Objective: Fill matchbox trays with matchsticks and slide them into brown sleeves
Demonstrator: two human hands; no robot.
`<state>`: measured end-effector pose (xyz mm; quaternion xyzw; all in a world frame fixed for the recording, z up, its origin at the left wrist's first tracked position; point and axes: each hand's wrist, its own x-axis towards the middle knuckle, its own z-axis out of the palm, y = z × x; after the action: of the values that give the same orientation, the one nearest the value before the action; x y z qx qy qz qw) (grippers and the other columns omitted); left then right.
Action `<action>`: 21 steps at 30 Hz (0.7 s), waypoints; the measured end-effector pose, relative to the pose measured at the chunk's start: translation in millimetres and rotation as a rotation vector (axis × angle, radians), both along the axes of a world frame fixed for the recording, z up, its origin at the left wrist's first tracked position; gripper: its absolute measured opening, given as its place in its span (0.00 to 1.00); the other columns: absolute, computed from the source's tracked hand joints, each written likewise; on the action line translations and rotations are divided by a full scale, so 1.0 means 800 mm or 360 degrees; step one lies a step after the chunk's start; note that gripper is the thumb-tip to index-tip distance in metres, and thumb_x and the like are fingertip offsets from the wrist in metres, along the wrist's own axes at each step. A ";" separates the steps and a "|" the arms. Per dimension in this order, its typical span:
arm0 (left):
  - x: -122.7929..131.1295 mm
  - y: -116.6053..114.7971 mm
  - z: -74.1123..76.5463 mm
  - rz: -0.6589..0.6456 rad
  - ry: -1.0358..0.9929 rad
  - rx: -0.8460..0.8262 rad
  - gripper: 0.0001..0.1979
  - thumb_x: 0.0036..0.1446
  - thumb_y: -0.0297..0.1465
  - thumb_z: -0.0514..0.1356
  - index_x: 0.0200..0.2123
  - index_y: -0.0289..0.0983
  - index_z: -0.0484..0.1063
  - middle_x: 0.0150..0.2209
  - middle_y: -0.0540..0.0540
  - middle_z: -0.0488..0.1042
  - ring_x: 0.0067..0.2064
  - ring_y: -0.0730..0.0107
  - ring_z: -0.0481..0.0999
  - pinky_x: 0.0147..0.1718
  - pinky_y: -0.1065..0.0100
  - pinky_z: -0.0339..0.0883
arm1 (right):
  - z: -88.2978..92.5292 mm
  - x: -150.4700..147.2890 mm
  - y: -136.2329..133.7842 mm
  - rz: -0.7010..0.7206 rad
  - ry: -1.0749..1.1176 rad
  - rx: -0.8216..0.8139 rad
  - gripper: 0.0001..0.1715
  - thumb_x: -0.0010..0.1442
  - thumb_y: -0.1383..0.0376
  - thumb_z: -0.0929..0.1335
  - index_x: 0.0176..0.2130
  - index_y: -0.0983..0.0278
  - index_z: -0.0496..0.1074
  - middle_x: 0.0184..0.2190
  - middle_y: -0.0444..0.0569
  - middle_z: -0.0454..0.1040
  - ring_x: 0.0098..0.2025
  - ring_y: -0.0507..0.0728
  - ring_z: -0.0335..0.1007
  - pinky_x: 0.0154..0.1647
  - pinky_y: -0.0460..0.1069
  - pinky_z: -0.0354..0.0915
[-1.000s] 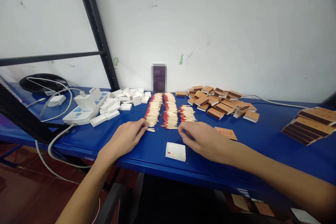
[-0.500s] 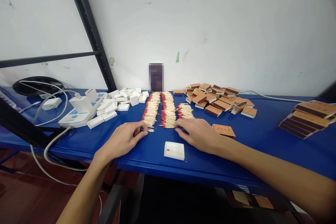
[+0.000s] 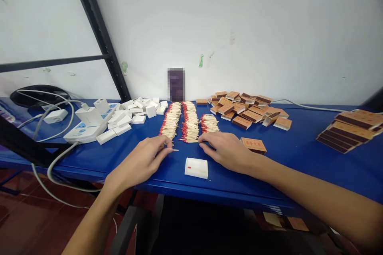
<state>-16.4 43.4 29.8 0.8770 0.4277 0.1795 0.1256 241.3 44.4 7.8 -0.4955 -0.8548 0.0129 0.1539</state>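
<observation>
My left hand (image 3: 149,155) is closed in a pinch on a match (image 3: 176,150), whose pale stick pokes out past the fingertips. It is just in front of the left row of red-headed matches (image 3: 170,121). My right hand (image 3: 226,149) rests on the table with fingertips drawn together at the near end of the middle row of matches (image 3: 190,121); anything between them is hidden. Behind it lies a shorter row of matches (image 3: 209,122). Between my hands is a white matchbox tray (image 3: 199,168) with a red match head showing inside.
White matchbox trays (image 3: 131,111) are heaped at left beside a power strip (image 3: 92,125) with cables. Matchbox sleeves (image 3: 251,113) pile up at back right, and a stack (image 3: 348,129) stands far right. One matchbox (image 3: 254,144) lies by my right forearm. A black post (image 3: 98,36) rises at left.
My left hand has shifted slightly right and a single match now sticks out of its pinch. The right hand stays by the middle row. The view has tilted a little.
</observation>
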 end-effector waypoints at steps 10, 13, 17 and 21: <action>0.027 -0.013 -0.019 -0.0123 -0.0568 0.0290 0.06 0.63 0.32 0.59 0.36 0.38 0.76 0.34 0.50 0.79 0.32 0.72 0.74 0.32 0.72 0.65 | 0.003 -0.008 0.008 0.0025 -0.0069 -0.0007 0.10 0.68 0.63 0.62 0.41 0.61 0.72 0.38 0.49 0.80 0.40 0.58 0.74 0.36 0.49 0.59; 0.015 -0.007 -0.019 0.0087 -0.0709 0.0397 0.08 0.62 0.34 0.60 0.35 0.37 0.77 0.28 0.51 0.76 0.25 0.75 0.67 0.26 0.72 0.60 | 0.003 -0.009 0.010 -0.0011 -0.0063 -0.0003 0.10 0.69 0.62 0.62 0.43 0.61 0.71 0.39 0.49 0.79 0.41 0.59 0.74 0.35 0.49 0.58; 0.004 -0.002 -0.020 0.0121 -0.0617 0.0239 0.15 0.66 0.39 0.53 0.36 0.37 0.76 0.24 0.52 0.69 0.25 0.74 0.61 0.26 0.70 0.56 | 0.003 -0.010 0.011 -0.0027 -0.0083 -0.0031 0.10 0.69 0.63 0.61 0.41 0.61 0.71 0.39 0.49 0.80 0.40 0.58 0.74 0.34 0.49 0.57; -0.003 0.005 -0.028 0.0173 -0.0695 0.0113 0.28 0.68 0.41 0.35 0.36 0.37 0.72 0.21 0.52 0.58 0.25 0.69 0.59 0.27 0.66 0.52 | 0.001 -0.012 0.013 -0.0050 -0.0106 -0.0030 0.12 0.70 0.63 0.60 0.41 0.62 0.70 0.37 0.51 0.79 0.37 0.58 0.74 0.31 0.49 0.55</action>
<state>-19.2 47.4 7.7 0.7968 0.4305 0.3865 0.1743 231.8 54.5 8.5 -0.5105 -0.8513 0.0021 0.1210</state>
